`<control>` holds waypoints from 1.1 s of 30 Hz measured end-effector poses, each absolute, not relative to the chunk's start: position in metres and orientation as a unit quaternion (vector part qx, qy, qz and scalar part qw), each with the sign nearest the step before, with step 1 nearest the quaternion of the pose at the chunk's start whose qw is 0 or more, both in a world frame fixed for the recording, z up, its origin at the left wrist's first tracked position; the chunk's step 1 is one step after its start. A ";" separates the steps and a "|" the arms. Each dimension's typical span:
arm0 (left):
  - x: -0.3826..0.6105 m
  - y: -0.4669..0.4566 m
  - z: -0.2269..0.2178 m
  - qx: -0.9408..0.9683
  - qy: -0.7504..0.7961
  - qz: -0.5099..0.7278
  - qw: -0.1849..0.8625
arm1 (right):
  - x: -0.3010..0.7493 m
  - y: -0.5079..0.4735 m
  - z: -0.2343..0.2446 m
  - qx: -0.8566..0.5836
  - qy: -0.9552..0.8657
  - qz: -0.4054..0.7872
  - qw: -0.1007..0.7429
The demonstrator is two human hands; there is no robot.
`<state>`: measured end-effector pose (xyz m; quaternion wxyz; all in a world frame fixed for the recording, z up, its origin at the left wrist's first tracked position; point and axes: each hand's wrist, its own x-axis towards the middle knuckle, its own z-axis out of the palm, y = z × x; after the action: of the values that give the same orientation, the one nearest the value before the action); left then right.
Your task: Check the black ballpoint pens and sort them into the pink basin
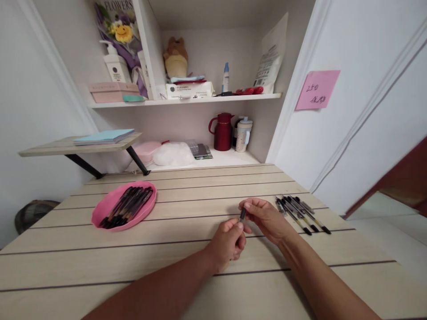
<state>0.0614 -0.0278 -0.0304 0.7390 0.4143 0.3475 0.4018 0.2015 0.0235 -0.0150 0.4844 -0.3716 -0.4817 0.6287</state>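
Observation:
Over the middle of the desk my two hands meet around a small black-ended pen (243,214). My left hand (230,240) is closed in a fist, its thumb and forefinger gripping the pen's lower part. The thumb and fingers of my right hand (262,215) pinch the dark upper end. Most of the pen is hidden inside the left hand. Just right of my right hand lies a loose group of pen parts (302,213), some thin with yellowish sections and black ends. To the left, a pink tray (151,206) holds many black pens (128,206), laid roughly parallel.
The wood-slat desk (180,191) runs back to a white shelf unit (200,101). A small raised stand (50,149) carries blue paper (105,135) at the left. At the back are a red jug (223,133) and a pale cup (243,135). A pink note (316,90) hangs on the right.

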 end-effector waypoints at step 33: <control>0.061 -0.026 -0.030 0.426 0.357 0.398 0.730 | 0.201 0.023 -0.018 -0.329 -0.436 0.678 0.492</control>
<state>0.0612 -0.0265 -0.0298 0.7298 0.4256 0.3575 0.3981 0.2005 0.0226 -0.0179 0.4922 -0.3285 -0.4359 0.6781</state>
